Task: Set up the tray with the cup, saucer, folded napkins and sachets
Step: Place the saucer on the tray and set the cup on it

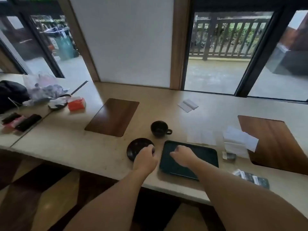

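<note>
on the counter, left hand fingers grip the saucer; right hand curled over the tray; no legible writing.

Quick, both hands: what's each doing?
Left hand: grips the saucer at its near edge.
Right hand: fingers curled, over the tray, holding nothing.

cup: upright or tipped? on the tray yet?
Upright: the cup shows its open mouth upward, handle to the side. Not on the tray; it stands on the counter behind it.

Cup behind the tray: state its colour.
Black, inside and out; the cup shows only in the head view.
</note>
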